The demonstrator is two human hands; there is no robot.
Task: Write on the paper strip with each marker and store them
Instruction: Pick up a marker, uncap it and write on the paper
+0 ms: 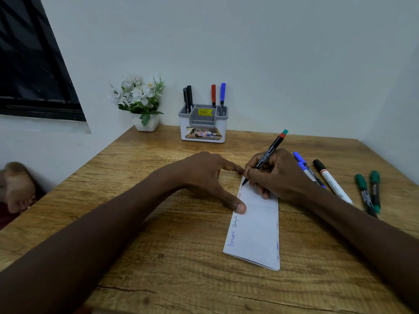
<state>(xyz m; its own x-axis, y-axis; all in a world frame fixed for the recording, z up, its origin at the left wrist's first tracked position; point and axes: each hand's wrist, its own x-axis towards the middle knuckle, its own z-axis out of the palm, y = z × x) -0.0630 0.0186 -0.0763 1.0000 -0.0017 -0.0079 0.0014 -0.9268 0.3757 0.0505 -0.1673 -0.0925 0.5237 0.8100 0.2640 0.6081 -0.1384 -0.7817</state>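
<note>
Marker tip on paper strip, right hand writing

Clock face is laid on the table, 12 toward the back wall, centre at the strip.

Paper strip: white, folded, lying flat at table centre with its long axis running roughly 12 to 6. Handwritten words run along its left long edge; those at the near end are blue.

Right hand: fingers curled round a black-barrelled marker with a red band and a green end. The barrel tilts back toward 1 o'clock. Its tip touches the strip at the far left corner, about 11 o'clock. The hand's lower fingers rest on the far part of the strip.

Left hand: spread wide and holding nothing. The thumb presses the strip's left edge at 9 o'clock, and the index finger reaches to the table at the strip's far end, close to the right hand.

Loose markers on the table, 1 to 3 o'clock: two blue markers just beside the right hand, then a white marker with a black cap, then two green markers side by side, farther out.

Organizer: white and grey, at 11 o'clock against the wall. Black markers stand upright in its left compartment, with a red marker and a blue marker at its right.

Flower pot: white blooms, at 10 o'clock beside the organizer.
</note>
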